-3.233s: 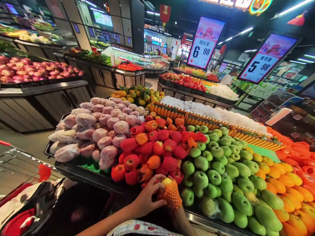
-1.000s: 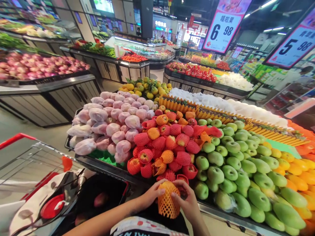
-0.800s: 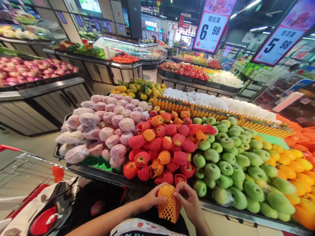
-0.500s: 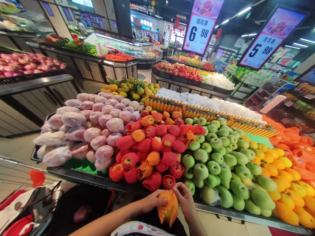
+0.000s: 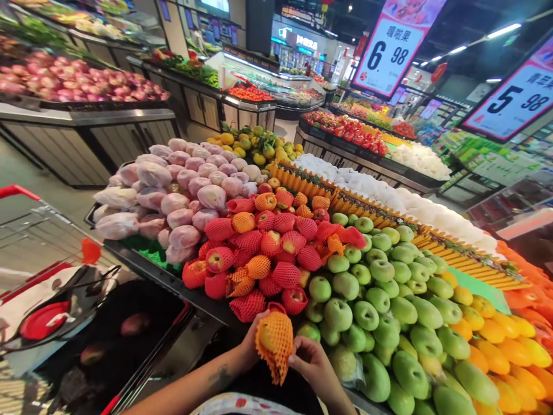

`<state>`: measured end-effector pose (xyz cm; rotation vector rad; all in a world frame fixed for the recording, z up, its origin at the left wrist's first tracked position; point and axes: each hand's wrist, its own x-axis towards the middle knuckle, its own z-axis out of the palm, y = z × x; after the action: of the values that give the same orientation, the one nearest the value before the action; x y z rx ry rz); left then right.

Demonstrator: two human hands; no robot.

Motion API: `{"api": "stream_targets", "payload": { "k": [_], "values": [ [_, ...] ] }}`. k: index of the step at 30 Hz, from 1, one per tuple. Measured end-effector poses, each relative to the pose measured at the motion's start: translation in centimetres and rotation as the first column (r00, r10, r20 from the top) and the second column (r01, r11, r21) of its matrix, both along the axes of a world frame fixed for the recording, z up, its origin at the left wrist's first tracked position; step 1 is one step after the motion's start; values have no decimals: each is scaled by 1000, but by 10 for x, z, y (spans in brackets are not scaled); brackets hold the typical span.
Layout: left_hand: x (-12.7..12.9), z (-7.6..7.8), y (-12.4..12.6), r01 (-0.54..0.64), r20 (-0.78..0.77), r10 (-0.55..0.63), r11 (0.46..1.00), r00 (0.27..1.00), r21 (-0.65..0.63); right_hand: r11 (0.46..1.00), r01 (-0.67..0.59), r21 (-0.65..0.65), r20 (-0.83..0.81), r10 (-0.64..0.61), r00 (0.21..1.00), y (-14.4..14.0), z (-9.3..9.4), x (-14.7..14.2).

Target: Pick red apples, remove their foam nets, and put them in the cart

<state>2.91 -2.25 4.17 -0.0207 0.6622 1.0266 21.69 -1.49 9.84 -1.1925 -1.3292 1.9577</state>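
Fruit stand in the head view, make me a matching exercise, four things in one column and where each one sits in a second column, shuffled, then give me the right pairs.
Things:
1. fruit in orange foam net
2. green apples
3. red-netted apples
4. shopping cart

Places:
A. middle of the stand, between the pale wrapped fruit and the green pile
B. at the left, beside the stand
C. held between the left hand and right hand
D. piled to the right of the red nets

Pairs: 1-C, 2-D, 3-A, 4-B
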Motion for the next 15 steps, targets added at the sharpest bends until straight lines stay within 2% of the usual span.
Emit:
{"api": "stream_targets", "payload": {
  "k": [2,3,8,11,15],
  "values": [
    [-3,-4,-5,-58,29,59,998,998,-19,993,-100,64,84,94,992,12,0,1],
    [-5,-6,-8,-59,33,60,998,998,-15,990,-109,87,94,100,990,17,0,-1],
    [-15,-13,-10,-55,1,55,998,998,20,997,-5,83,-100,13,995,40,4,-14],
    [-22,-6,-2,-27,6,27,999,1000,29,1000,-5,-13,-154,3,988,48,7,-22],
    [-33,13,16,37,-86,-32,997,996,61,997,78,-6,-191,-78,979,58,7,-35]
  ]
}}
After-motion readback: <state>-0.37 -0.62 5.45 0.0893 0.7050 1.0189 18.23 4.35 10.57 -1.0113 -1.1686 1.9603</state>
